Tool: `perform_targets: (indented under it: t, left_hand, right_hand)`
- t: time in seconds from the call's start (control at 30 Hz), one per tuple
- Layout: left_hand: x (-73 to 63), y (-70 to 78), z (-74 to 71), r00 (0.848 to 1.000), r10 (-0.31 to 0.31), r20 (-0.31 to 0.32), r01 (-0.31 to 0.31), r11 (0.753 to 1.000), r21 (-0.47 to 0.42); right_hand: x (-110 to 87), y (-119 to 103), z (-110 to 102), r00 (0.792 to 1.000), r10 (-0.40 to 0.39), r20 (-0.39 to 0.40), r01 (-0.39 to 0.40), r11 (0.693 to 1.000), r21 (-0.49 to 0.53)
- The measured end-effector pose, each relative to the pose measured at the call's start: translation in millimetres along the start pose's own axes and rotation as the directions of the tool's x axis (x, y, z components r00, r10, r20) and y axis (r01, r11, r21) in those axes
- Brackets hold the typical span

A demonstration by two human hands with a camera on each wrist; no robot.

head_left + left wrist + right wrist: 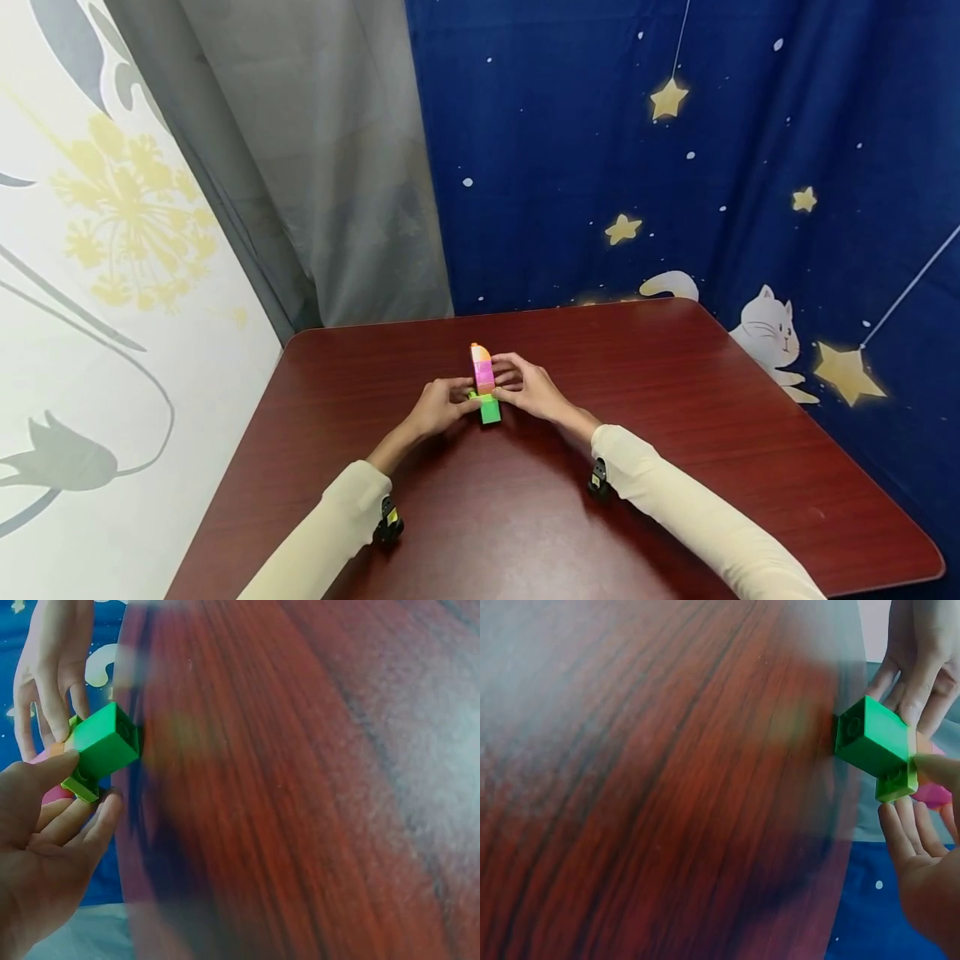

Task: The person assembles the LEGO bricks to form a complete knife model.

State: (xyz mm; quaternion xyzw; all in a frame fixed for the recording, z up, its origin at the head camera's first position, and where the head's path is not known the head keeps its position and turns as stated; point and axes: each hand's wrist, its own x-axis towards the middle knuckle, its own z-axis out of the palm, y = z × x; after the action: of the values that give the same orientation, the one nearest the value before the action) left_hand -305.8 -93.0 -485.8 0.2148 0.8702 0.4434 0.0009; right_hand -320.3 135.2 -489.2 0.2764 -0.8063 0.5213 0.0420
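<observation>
Both hands hold a small stack of toy building blocks (pixel 484 379) over the middle of the table. A green block (pixel 109 741) forms its bottom, with a lime-green piece (pixel 897 784) above that sticks out on both sides. Higher up come an orange piece, pink blocks (pixel 484 372) and a white-and-orange curved top (pixel 480 353). My left hand (pixel 438 407) pinches the left end of the lime piece between thumb and fingers. My right hand (pixel 532 390) pinches its right end. The green block's hollow underside shows in the wrist views, so the stack is tilted.
The dark red wooden table (pixel 480 517) spreads beneath both arms. Behind it hang a grey curtain (pixel 360 167) and a blue curtain (pixel 555 150) with stars and a cat. A patterned white wall (pixel 112 350) stands at the left.
</observation>
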Motion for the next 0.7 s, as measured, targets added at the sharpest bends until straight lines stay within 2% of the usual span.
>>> perform_targets:
  t: [0.23, 0.5, 0.7]
  left_hand:
    - [0.1, -2.9, 0.3, 1.000, -0.026, -0.011, 0.027, 0.997, 0.069]
    - [1.5, -9.4, 0.7, 0.999, -0.036, 0.000, 0.036, 0.994, 0.106]
    - [2.8, -10.7, 0.1, 0.999, -0.050, 0.006, 0.049, 0.995, 0.090]
  right_hand:
    - [0.1, 2, 2, 0.994, 0.104, 0.014, -0.103, 0.993, -0.049]
    - [0.6, 6, 6, 0.969, 0.244, 0.044, -0.241, 0.969, -0.062]
    - [0.5, 8, 8, 0.967, 0.250, 0.042, -0.247, 0.966, -0.072]
